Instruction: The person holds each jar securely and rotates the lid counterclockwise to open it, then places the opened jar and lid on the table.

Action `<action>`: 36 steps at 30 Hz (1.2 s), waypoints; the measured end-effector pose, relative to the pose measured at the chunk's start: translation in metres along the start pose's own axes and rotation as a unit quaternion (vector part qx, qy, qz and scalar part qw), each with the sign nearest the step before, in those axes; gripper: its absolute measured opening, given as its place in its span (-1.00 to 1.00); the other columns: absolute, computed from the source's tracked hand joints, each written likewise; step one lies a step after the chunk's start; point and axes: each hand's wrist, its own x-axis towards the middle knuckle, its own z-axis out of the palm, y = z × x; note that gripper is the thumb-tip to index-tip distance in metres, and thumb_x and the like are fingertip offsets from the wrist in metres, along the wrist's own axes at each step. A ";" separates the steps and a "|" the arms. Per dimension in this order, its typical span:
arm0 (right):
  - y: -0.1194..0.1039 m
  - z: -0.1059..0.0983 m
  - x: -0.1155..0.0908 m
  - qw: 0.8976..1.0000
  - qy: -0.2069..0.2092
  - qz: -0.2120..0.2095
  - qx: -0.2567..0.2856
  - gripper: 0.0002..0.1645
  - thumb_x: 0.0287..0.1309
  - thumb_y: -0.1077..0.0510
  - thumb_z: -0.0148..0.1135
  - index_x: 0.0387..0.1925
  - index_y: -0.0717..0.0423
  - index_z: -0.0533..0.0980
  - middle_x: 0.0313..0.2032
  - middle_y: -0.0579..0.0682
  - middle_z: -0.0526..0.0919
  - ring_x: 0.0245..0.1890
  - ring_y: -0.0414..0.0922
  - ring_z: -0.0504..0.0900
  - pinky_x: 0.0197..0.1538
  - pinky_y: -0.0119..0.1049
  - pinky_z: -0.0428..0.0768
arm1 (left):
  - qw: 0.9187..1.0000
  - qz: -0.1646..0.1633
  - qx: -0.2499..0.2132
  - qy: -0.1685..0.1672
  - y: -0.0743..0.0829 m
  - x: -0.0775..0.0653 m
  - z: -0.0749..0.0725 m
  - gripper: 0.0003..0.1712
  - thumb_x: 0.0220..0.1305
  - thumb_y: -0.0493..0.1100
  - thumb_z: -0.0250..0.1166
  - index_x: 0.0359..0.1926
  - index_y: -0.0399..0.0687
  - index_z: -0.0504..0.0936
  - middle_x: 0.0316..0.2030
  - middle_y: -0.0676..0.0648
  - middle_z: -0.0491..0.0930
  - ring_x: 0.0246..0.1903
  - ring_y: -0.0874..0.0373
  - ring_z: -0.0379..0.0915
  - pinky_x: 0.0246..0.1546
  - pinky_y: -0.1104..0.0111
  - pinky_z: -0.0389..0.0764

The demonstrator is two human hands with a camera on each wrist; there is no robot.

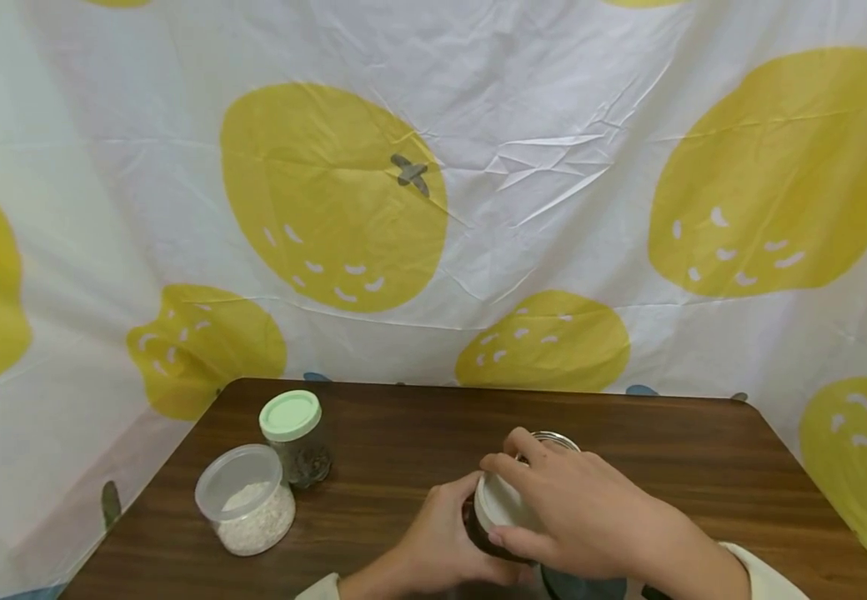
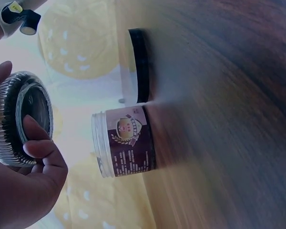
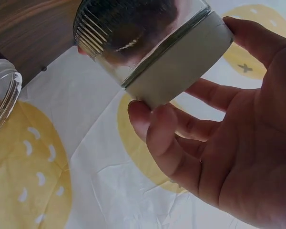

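Chiefly, one ribbed glass jar (image 3: pixel 140 36) with white lid (image 3: pixel 186 59). Location: lower edge of the head view, right of centre, raised above the tabletop (image 1: pixel 396 433). Contents dark, not identifiable.

Hands: close together on this one item. Left hand (image 1: pixel 448 533) curled round the glass body; right hand (image 1: pixel 579 508) gripping the lid, digits spread to opposite sides of its rim. Lid fitted over the mouth; whether tight or loose, cannot tell.

Handling, as judged: body stiff, fairly weighty, breakable if knocked or dropped. Smooth glass near the lid probably slippery; the ribs lower down should give better purchase. Best hold: one palm round the ribbed part, the other hand spread across the lid's rim. Lid likely light, firm and smooth-sided, so even pressure from opposed thumb and fingers is advised.

Adjacent: labelled jar (image 2: pixel 128 140), uncapped, centre of the left wrist view; black disc-like item (image 2: pixel 141 67) just above it in that view. Also, lower left of the head view: mint-lidded jar (image 1: pixel 293 418) and clear tub (image 1: pixel 255 525) of pale flakes, just beside each other. Both stand apart from the hands.
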 end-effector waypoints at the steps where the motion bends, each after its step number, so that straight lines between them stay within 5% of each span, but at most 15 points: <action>1: 0.000 0.000 0.000 1.000 0.004 -0.003 -0.001 -0.38 0.25 -0.34 0.24 0.24 -0.21 0.48 0.02 -0.19 0.48 -0.14 -0.12 0.56 -0.35 -0.23 0.57 | 1.000 0.002 0.006 0.003 0.000 0.000 0.000 -0.23 -0.09 0.06 0.67 0.17 0.25 0.53 -0.04 0.17 0.69 -0.13 0.33 0.63 -0.10 0.40 0.65; 22: 0.004 -0.002 -0.005 0.997 -0.011 -0.070 0.036 -0.22 0.05 0.03 0.40 0.33 -0.25 0.34 0.24 -0.28 0.37 0.10 -0.20 0.44 0.05 -0.16 0.59 | 1.000 0.004 0.000 0.000 -0.006 0.000 -0.001 -0.27 -0.04 0.01 0.63 0.18 0.19 0.52 -0.02 0.14 0.68 -0.11 0.32 0.62 -0.09 0.40 0.65; 25: 0.003 -0.004 -0.005 0.998 -0.015 -0.049 0.038 -0.21 0.15 -0.19 0.38 0.38 -0.25 0.32 0.28 -0.26 0.36 0.14 -0.19 0.47 0.04 -0.13 0.62 | 1.000 -0.004 -0.005 -0.001 -0.005 0.001 -0.002 -0.26 -0.04 -0.02 0.64 0.19 0.20 0.52 -0.02 0.11 0.68 -0.10 0.31 0.62 -0.08 0.41 0.64; 29: 0.002 -0.005 -0.003 0.998 -0.016 0.017 0.051 -0.12 0.27 -0.53 0.04 0.42 -0.15 0.32 0.29 -0.17 0.39 0.12 -0.11 0.55 -0.10 -0.07 0.65 | 1.000 -0.013 -0.023 -0.005 -0.005 0.001 -0.002 -0.25 -0.04 -0.01 0.64 0.19 0.23 0.52 -0.01 0.12 0.68 -0.10 0.30 0.63 -0.08 0.40 0.65; 32: 0.001 -0.002 0.001 0.996 -0.009 0.067 0.057 -0.10 0.31 -0.57 -0.15 0.37 -0.06 0.38 0.18 -0.11 0.47 -0.03 -0.10 0.63 -0.29 -0.15 0.62 | 1.000 -0.003 -0.022 -0.004 -0.005 0.001 -0.001 -0.24 -0.03 0.02 0.64 0.20 0.22 0.51 0.00 0.16 0.68 -0.11 0.31 0.64 -0.08 0.39 0.66; 36: -0.002 0.004 0.004 0.994 0.005 0.102 0.047 -0.10 0.29 -0.60 -0.16 0.27 -0.04 0.45 0.02 -0.10 0.51 -0.22 -0.13 0.63 -0.42 -0.20 0.56 | 1.000 0.009 -0.017 -0.002 -0.006 0.001 0.000 -0.24 -0.03 0.00 0.64 0.21 0.19 0.51 0.00 0.16 0.68 -0.11 0.32 0.65 -0.07 0.40 0.66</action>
